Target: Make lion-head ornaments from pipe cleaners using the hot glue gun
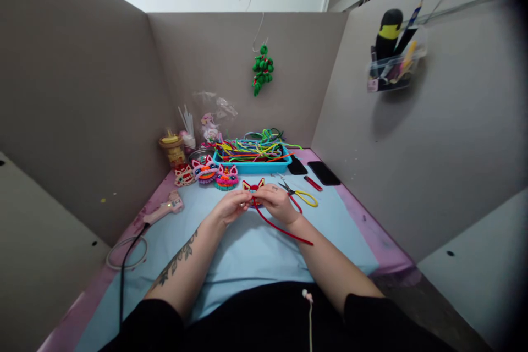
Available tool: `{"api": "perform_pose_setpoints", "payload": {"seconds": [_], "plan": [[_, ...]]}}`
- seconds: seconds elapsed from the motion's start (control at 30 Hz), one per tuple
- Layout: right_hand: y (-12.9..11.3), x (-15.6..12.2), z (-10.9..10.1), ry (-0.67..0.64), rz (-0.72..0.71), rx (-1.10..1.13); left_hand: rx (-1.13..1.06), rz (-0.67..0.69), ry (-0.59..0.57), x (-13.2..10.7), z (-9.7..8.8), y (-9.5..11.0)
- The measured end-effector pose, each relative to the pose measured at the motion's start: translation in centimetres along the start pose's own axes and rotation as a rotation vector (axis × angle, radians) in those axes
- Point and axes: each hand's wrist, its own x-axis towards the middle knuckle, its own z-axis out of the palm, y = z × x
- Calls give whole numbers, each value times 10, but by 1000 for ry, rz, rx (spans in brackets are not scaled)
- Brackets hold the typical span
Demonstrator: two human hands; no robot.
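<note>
My left hand (233, 205) and my right hand (275, 202) meet over the middle of the light blue cloth (247, 256), fingers closed in pinches. Between them a red pipe cleaner (284, 231) is gripped, its long loose end trailing down to the right across my right wrist. Just behind my fingertips sits a red and yellow eared animal-head figure (253, 184), partly covered by the hands; whether they also touch it I cannot tell. Scissors (305, 197) with yellow and red handles lie right of my right hand.
Finished-looking animal heads (226, 177) stand at back left, before a blue tray (251, 167) of colourful pipe cleaners. A pink glue gun (165, 207) with its cord lies left. At right are a black phone (324, 173) and a red object (313, 183). Partition walls (247, 82) enclose the table.
</note>
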Motion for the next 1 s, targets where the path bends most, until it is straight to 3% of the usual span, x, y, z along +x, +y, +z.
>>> {"api": "perform_pose_setpoints", "payload": {"seconds": [0.23, 0.4, 0.53, 0.77, 1.0], "plan": [[2, 1, 1, 26, -99, -44, -78, -28, 16, 1, 4, -4], [8, -2, 6, 110, -72, -14, -136, -53, 55, 0, 11, -2], [10, -4, 13, 167, 3, 30, -122, -37, 23, -2, 15, -2], [-1, -4, 21, 219, 249, 48, 44, 189, 88, -3, 19, -6], [-5, -4, 25, 189, 438, 71, 544, 533, 264, -4, 18, -7]]}}
